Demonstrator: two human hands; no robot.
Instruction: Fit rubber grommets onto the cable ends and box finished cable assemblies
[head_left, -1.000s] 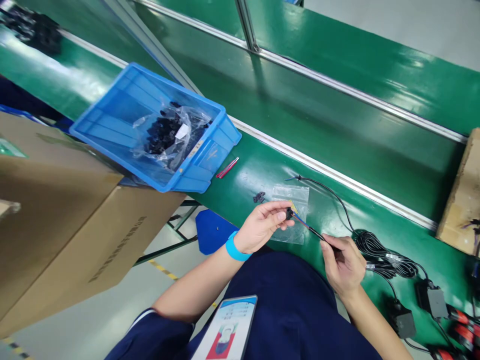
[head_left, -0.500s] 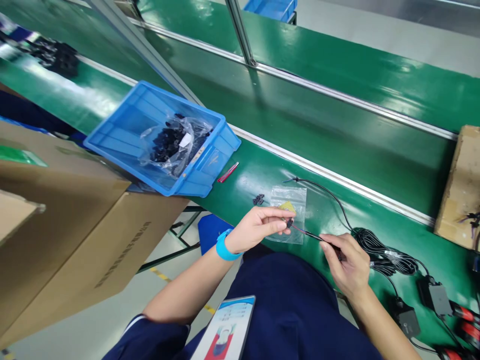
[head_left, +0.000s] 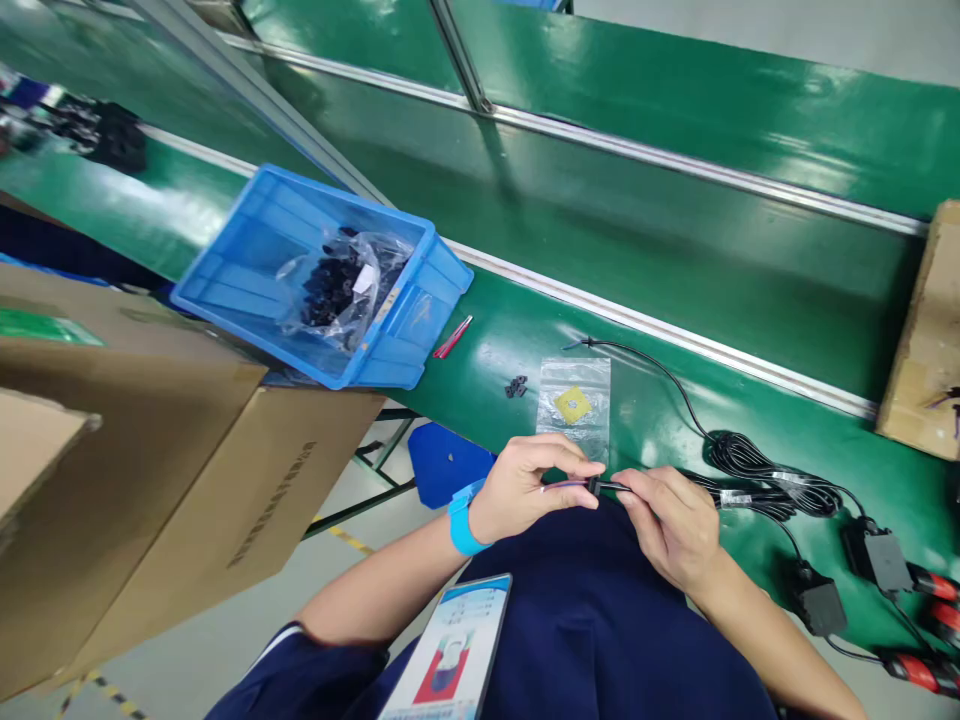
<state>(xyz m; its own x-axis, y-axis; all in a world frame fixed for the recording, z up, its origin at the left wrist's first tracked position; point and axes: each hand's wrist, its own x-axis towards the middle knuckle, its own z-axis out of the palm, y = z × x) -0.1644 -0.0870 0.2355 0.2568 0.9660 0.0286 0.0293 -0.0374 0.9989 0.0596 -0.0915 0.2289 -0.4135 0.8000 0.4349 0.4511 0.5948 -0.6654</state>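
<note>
My left hand [head_left: 525,485] pinches the thin coloured wires at the end of a black cable [head_left: 679,395], close to my body at the bench's near edge. My right hand [head_left: 671,520] grips the same cable just to the right, at its small black connector [head_left: 596,487]. The two hands almost touch. The cable runs right into a black coil [head_left: 772,480] lying on the green bench. Just beyond my hands lies a small clear plastic bag [head_left: 576,400] with a yellow piece inside. My left wrist wears a blue band.
A blue bin [head_left: 255,260] with a bag of black parts stands at the left. Small black parts [head_left: 515,386] and a red strip [head_left: 454,337] lie near it. Cardboard boxes [head_left: 150,450] sit at lower left. Black adapters [head_left: 874,555] with red plugs lie at the right.
My hands have drawn together and nearer my body. The right hand slid left along the cable to the connector. The plastic bag now lies uncovered.
</note>
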